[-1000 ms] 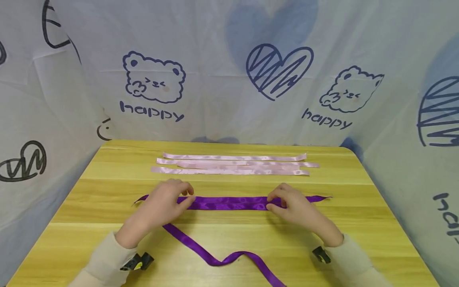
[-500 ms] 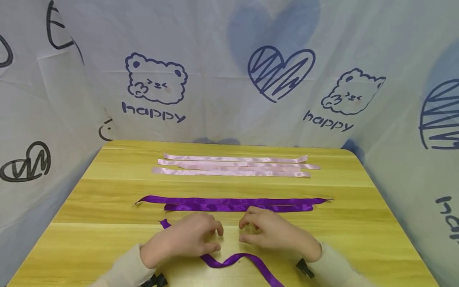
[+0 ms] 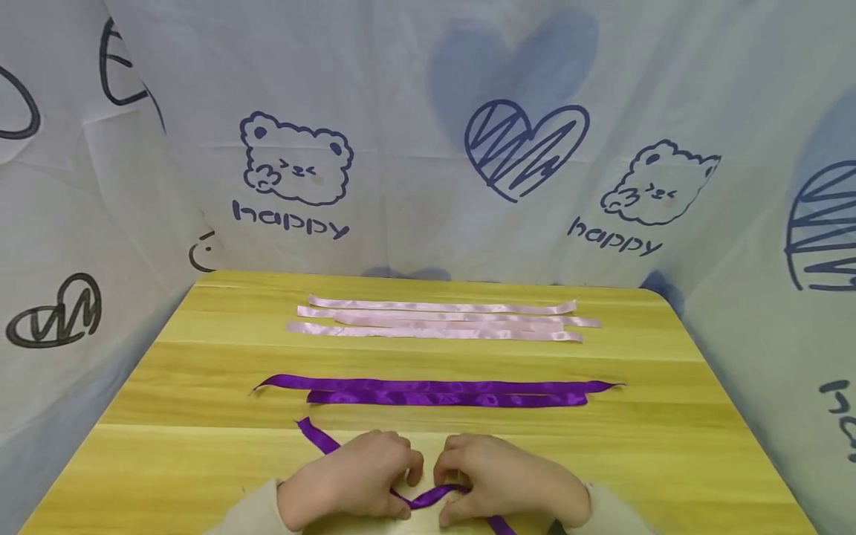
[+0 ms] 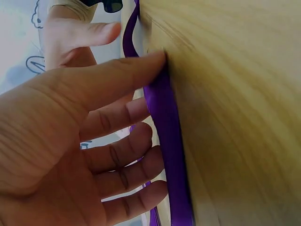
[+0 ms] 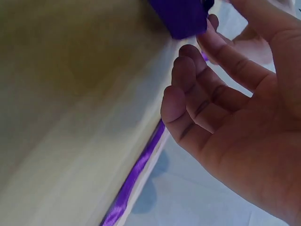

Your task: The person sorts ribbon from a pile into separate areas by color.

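A loose purple satin ribbon point(image 3: 430, 497) runs wavily across the near part of the table, under both hands. My left hand point(image 3: 357, 475) reaches over it with thumb and fingers parted. In the left wrist view, the thumb touches the ribbon point(image 4: 165, 122) and the loosely bent fingers lie along its other side. My right hand point(image 3: 504, 479) faces the left, thumb and forefinger apart around the ribbon's raised bend. In the right wrist view, a forefinger meets the edge of the ribbon point(image 5: 181, 19); the thumb tip is cut off. Both palms hide parts of the ribbon.
Two purple ribbons point(image 3: 441, 394) lie side by side, straight across the middle of the wooden table point(image 3: 174, 416). Several pale pink ribbons point(image 3: 435, 327) are laid out in rows farther back. A printed white cloth point(image 3: 401, 171) encloses the back and sides.
Both hands have left the two straight purple ribbons, moved nearer the body and closer together, and come down over the loose wavy ribbon. The head view has tilted slightly upward.
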Demonstrator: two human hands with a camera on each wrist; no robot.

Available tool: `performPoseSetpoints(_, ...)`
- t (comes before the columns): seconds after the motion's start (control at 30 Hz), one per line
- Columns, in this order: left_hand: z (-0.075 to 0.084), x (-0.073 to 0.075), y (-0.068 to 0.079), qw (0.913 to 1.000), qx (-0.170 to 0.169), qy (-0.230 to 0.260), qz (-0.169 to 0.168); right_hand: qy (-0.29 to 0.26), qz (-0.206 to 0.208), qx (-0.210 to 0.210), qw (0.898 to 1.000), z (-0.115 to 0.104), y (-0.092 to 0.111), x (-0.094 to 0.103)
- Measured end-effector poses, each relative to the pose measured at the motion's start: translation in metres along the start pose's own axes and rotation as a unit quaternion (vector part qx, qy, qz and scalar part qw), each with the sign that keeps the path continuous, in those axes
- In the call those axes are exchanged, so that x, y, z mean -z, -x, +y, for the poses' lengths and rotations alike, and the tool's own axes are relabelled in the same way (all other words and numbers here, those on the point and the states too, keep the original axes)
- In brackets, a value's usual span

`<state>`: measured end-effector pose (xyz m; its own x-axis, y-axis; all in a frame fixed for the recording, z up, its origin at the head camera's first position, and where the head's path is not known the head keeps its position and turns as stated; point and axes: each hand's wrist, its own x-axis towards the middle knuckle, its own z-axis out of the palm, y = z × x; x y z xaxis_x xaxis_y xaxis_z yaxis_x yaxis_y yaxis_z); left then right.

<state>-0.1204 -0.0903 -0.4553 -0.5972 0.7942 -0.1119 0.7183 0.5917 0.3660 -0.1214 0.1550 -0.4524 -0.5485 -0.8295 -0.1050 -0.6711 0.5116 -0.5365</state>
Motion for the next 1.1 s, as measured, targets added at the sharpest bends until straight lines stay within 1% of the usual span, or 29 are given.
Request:
performPoseSetpoints(0.1, 0.001, -0.003, -0.001, 0.9999, -0.004, -0.006, 0.007, 0.013, -0.01, 0.003, 1.0, -0.001, -0.001, -0.004)
performPoseSetpoints(0.2, 0.0, -0.004, -0.002, 0.9998, -0.01, -0.008, 0.016, 0.023, -0.01, 0.005, 1.0, -0.002, -0.002, -0.008)
performPoseSetpoints(0.37, 0.0, -0.007, -0.003, 0.9996, -0.018, 0.006, 0.023, 0.027, -0.003, 0.008, 1.0, -0.002, -0.003, -0.01)
performPoseSetpoints(0.5, 0.0, -0.008, -0.002, 0.9992, -0.018, 0.02, 0.03, 0.03, 0.01, 0.019, 0.999, -0.002, -0.004, -0.012)
performPoseSetpoints(0.6, 0.0, -0.007, -0.001, 0.9987, -0.017, 0.022, 0.042, 0.031, 0.023, 0.027, 0.999, 0.0, -0.004, -0.013)
performPoseSetpoints(0.7, 0.0, -0.006, -0.001, 0.9976, -0.019, 0.028, 0.06, 0.027, 0.035, 0.024, 0.999, 0.001, -0.005, -0.015)
performPoseSetpoints(0.83, -0.001, -0.004, -0.002, 0.9932, -0.031, 0.074, 0.084, 0.01, 0.044, 0.002, 0.999, 0.002, -0.006, -0.015)
performPoseSetpoints(0.93, -0.002, -0.004, -0.004, 0.9882, -0.035, 0.117, 0.093, 0.004, 0.048, -0.009, 0.999, 0.004, -0.007, -0.015)
performPoseSetpoints(1.0, -0.003, -0.005, -0.005, 0.9862, -0.032, 0.13, 0.097, 0.003, 0.05, -0.009, 0.999, 0.004, -0.007, -0.015)
performPoseSetpoints(1.1, -0.005, -0.005, -0.006, 0.9853, -0.024, 0.132, 0.106, -0.002, 0.053, 0.0, 0.999, 0.006, -0.008, -0.014)
